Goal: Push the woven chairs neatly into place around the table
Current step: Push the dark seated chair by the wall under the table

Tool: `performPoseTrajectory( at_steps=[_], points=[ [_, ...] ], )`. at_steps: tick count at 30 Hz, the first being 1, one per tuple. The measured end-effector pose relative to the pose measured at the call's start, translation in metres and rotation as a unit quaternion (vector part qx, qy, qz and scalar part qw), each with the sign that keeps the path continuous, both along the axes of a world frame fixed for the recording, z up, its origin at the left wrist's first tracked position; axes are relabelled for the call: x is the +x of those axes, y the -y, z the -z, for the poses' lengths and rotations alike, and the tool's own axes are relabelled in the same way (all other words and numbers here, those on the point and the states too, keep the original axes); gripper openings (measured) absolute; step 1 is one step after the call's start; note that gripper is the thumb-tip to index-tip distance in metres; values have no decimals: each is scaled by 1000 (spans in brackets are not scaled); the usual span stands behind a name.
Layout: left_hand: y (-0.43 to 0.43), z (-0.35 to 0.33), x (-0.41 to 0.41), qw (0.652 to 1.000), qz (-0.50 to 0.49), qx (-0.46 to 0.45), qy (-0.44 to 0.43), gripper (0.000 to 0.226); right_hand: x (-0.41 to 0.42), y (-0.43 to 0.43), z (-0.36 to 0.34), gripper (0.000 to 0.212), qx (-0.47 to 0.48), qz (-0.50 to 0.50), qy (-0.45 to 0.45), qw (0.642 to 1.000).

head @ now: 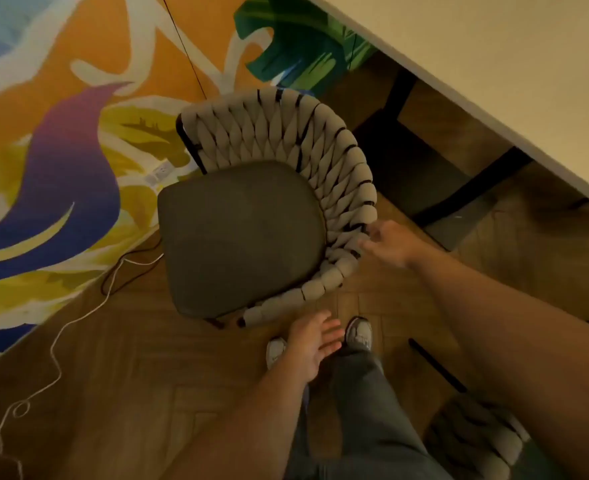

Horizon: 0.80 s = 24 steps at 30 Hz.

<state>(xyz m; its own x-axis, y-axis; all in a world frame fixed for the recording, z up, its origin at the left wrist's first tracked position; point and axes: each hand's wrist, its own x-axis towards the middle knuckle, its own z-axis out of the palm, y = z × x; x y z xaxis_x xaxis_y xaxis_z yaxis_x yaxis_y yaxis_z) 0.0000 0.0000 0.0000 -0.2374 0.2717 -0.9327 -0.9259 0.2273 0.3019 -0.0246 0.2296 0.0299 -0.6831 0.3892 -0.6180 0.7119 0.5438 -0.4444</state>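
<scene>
The woven chair (pixel 241 233) stands left of the table (pixel 494 64), its backrest towards the table. The right hand (pixel 390 244) reaches the backrest's right rim (fingertips blurred; gripping or merely touching, I cannot tell). The left hand (pixel 315 344), fingers straight and spread, hovers just near of the chair, apart from it.

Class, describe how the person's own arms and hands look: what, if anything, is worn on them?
The left hand and right hand are bare: no gloves, rings or watch visible. Both arms are bare as well, with no sleeve in view.
</scene>
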Motion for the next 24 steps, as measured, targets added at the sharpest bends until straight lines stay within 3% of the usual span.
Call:
performPoseTrajectory(
  at_steps=[7,13,17,24],
  points=[
    [-56,33,-17,986,-145,-44,65,41,-74,-60,44,47,41,67,-2,997],
    [-90,55,-26,918,-373,-16,131,52,-109,-83,79,42,-36,133,15,990],
    [-102,70,-28,881,-454,-13,134,56,-126,-93,91,57,-88,203,12,975],
    [-107,93,-34,857,-504,-27,102,55,-137,-101,114,73,-119,280,14,952]
  ],
)
